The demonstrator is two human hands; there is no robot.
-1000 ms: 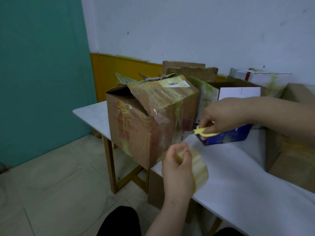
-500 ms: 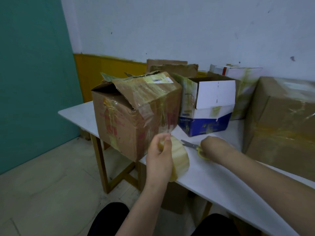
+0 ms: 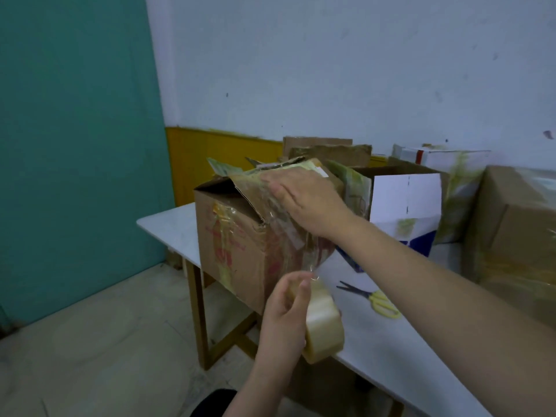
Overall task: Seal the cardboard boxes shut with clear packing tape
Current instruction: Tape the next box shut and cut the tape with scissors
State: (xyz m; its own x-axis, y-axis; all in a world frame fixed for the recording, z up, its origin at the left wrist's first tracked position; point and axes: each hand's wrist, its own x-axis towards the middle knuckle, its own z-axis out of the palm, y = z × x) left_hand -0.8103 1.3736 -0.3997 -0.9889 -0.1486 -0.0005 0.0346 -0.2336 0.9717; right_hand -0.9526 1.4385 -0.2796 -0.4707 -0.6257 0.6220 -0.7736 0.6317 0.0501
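A worn brown cardboard box [image 3: 231, 245] stands at the near left end of the white table [image 3: 391, 356], its top flaps partly raised and covered in old tape. My right hand [image 3: 304, 200] lies flat on the box's top flap, fingers straight, pressing down. My left hand [image 3: 285, 314] grips a roll of clear packing tape [image 3: 325, 329] in front of the box's near corner. A strip of clear tape runs from the roll up the box's side toward my right hand. Yellow-handled scissors [image 3: 376, 299] lie on the table to the right of the roll.
A white and blue box [image 3: 406, 206] with open flaps stands behind the brown one. A large taped brown box [image 3: 517, 242] fills the right side, and a white box [image 3: 439, 155] sits by the wall. The table's left edge drops to a tiled floor [image 3: 90, 341].
My right hand put the scissors down on the table and moved up onto the brown box's top flap. My left hand kept the tape roll, with tape now stretched to the box.
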